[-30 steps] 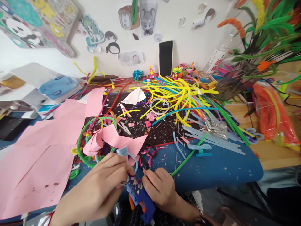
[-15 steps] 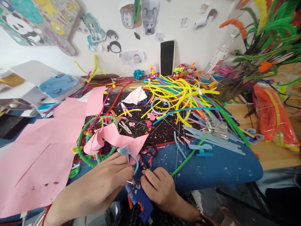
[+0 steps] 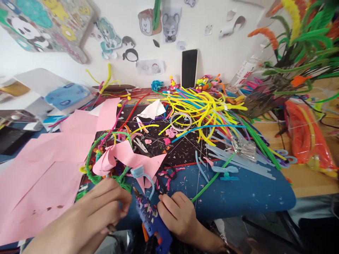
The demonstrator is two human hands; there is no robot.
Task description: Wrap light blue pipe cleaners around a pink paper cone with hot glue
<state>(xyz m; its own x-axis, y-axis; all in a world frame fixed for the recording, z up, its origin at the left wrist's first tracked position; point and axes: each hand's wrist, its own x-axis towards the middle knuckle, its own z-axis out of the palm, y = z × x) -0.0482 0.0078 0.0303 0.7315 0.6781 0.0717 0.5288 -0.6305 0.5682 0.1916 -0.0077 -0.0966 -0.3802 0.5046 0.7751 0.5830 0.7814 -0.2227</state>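
My right hand [image 3: 180, 216] is closed against the side of a blue hot glue gun [image 3: 153, 222] with an orange trigger. The gun tilts at the desk's front edge, its nozzle pointing up and left, bits of debris stuck to it. My left hand [image 3: 97, 208] hangs left of the nozzle, apart from it, fingers curled in a pinch; what they hold is hidden. Beyond the nozzle, a light blue pipe cleaner [image 3: 138, 171] with a coiled end rests on cut pink paper [image 3: 144, 158]; its tail runs down behind the gun.
Pink sheets [image 3: 50, 169] cover the left side. A green braided ring [image 3: 90, 158] lies beside the paper scraps. Yellow pipe cleaners [image 3: 209, 102] pile up behind a roll of tape [image 3: 181, 121]. A phone [image 3: 189, 68] leans on the wall. Orange pipe cleaners in a bag [image 3: 307, 137] lie right.
My left hand has drawn back left and down from the glue gun's nozzle, uncovering it and the coiled light blue pipe cleaner. My right hand has barely moved.
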